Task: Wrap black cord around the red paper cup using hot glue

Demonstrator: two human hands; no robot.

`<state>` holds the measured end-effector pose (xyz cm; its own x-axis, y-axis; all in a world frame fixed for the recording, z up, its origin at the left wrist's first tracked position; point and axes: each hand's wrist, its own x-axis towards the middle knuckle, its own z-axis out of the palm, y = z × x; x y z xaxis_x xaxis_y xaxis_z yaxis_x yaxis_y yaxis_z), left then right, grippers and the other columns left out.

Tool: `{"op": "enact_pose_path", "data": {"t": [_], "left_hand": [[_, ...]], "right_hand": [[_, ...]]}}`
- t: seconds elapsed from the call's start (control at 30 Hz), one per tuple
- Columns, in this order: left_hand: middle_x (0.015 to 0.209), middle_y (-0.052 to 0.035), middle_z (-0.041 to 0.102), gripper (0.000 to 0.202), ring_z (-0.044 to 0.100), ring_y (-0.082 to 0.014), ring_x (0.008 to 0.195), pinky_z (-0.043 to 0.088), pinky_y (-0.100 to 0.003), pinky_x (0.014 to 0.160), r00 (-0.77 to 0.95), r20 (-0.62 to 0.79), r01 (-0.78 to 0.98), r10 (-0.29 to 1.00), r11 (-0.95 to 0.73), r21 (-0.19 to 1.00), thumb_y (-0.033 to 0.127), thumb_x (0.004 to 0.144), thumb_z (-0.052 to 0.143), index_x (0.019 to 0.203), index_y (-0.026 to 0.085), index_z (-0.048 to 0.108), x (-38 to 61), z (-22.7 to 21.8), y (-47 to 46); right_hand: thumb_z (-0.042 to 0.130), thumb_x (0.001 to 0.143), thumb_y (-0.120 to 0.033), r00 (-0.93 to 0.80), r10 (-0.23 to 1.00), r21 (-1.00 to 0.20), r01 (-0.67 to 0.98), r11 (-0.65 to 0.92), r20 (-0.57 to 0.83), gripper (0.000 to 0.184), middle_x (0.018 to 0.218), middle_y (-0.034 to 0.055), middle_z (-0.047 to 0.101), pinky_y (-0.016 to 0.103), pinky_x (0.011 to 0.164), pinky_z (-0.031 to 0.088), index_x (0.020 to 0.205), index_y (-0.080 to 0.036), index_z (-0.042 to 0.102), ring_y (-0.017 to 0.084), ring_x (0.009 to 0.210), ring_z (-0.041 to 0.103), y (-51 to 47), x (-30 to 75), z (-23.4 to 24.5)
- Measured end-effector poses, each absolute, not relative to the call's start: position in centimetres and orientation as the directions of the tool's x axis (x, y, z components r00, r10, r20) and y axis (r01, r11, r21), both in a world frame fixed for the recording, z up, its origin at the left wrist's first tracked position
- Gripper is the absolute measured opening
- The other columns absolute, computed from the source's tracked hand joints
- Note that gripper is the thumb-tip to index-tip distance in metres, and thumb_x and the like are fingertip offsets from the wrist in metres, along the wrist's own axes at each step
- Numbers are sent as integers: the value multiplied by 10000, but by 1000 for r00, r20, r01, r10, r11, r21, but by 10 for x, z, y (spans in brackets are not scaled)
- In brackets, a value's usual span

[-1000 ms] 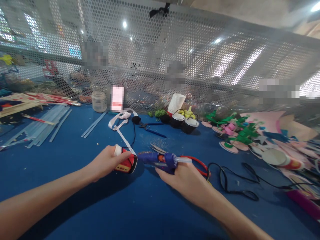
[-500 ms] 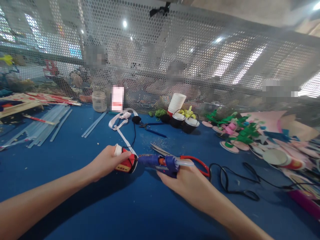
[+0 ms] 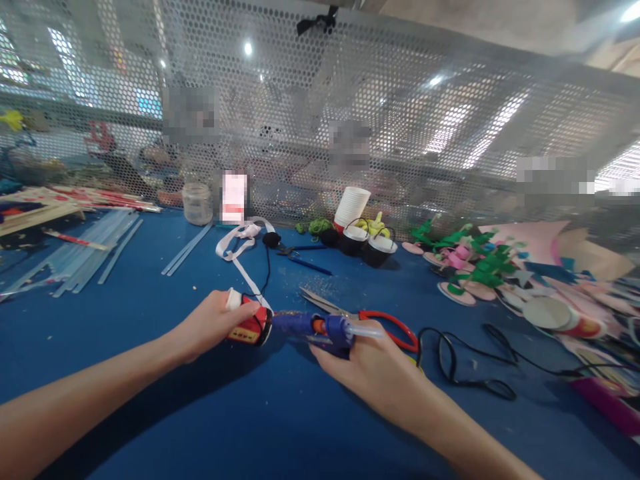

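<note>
My left hand (image 3: 213,320) is closed around a red paper cup (image 3: 254,325) lying on its side, its base toward the right. Black yarn wraps the cup's base end and runs back to a small black ball (image 3: 271,240). A white ribbon (image 3: 246,275) also leads to the cup. In my right hand (image 3: 373,353) is a blue glue gun (image 3: 313,328), a clear glue stick poking from its rear. The gun's nozzle is at the cup's base edge; whether it touches I cannot tell. Red-handled scissors (image 3: 387,321) lie just behind the gun.
Blue-handled pliers (image 3: 305,257), black-wrapped cups (image 3: 381,250) and a stack of white cups (image 3: 351,207) stand behind. Glue sticks (image 3: 95,250) lie left, near a clear jar (image 3: 197,204). A black cable (image 3: 453,370) coils at right beside paper crafts (image 3: 493,267). A perforated metal screen (image 3: 290,100) backs the table.
The view has shifted very slightly. Both hands keep their holds, and the glue gun's nozzle stays at the cup's base edge.
</note>
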<state>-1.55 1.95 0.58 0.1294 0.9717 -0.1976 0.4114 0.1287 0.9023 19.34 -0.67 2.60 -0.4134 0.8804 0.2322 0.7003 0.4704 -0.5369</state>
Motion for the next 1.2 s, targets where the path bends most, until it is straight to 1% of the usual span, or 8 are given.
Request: {"op": "enact_pose_path", "data": {"t": [0.17, 0.27, 0.4, 0.57, 0.7, 0.8, 1.0, 1.2], "left_hand": [[545, 23, 510, 327, 454, -114, 513, 301, -209, 472, 133, -196, 405, 972, 127, 906, 454, 658, 518, 621, 130, 545, -14, 6, 20], [543, 24, 511, 324, 457, -114, 509, 303, -210, 475, 145, -193, 397, 971, 121, 910, 449, 661, 514, 626, 129, 553, -15, 7, 20], [556, 18, 522, 329, 463, -116, 524, 314, -211, 484, 152, -182, 406, 972, 107, 908, 451, 668, 509, 647, 127, 564, -17, 5, 20], [544, 21, 516, 341, 453, -111, 517, 305, -204, 470, 163, -163, 430, 973, 78, 899, 458, 674, 502, 617, 128, 561, -17, 5, 21], [575, 1, 561, 368, 474, -122, 529, 323, -210, 483, 192, -157, 463, 969, 52, 885, 466, 686, 482, 684, 121, 610, -15, 9, 20], [556, 0, 567, 379, 474, -122, 509, 321, -208, 471, 203, -159, 492, 966, 40, 870, 473, 688, 476, 674, 122, 620, -14, 11, 19], [543, 5, 558, 394, 467, -114, 498, 321, -200, 466, 214, -146, 520, 966, 14, 854, 481, 702, 459, 673, 120, 615, -14, 11, 18], [605, -17, 595, 375, 510, -131, 557, 372, -210, 522, 271, -167, 463, 948, 24, 886, 458, 708, 471, 729, 113, 618, -14, 13, 17]], "right_hand": [[462, 654, -96, -461, 851, -508, 686, 521, 250, 97, 466, -42, 469, 195, 406, 282, 609, -171, 505, 74, 400, 386, -9, 193, 32], [458, 642, -79, -450, 861, -511, 696, 505, 238, 105, 462, -38, 462, 200, 398, 266, 604, -166, 503, 72, 394, 372, -10, 192, 35], [452, 640, -69, -437, 867, -552, 673, 492, 239, 126, 457, -40, 445, 195, 393, 260, 561, -166, 468, 66, 397, 351, -11, 192, 33], [434, 663, -115, -406, 898, -624, 661, 418, 172, 107, 465, -49, 413, 180, 382, 264, 584, -163, 488, 62, 411, 315, -9, 194, 28], [430, 681, -176, -365, 924, -657, 669, 347, 116, 114, 452, -54, 337, 184, 375, 244, 577, -169, 475, 65, 416, 267, -3, 194, 27], [425, 680, -185, -374, 919, -666, 656, 356, 124, 136, 440, -55, 291, 190, 360, 218, 547, -171, 445, 64, 408, 232, 0, 194, 27], [458, 669, -209, -321, 939, -655, 685, 319, 122, 157, 434, -58, 303, 180, 356, 231, 522, -166, 423, 57, 408, 229, 3, 193, 24], [463, 672, -192, -322, 943, -710, 644, 285, 87, 150, 423, -63, 312, 167, 329, 218, 530, -171, 419, 46, 371, 256, -1, 195, 28]]}}
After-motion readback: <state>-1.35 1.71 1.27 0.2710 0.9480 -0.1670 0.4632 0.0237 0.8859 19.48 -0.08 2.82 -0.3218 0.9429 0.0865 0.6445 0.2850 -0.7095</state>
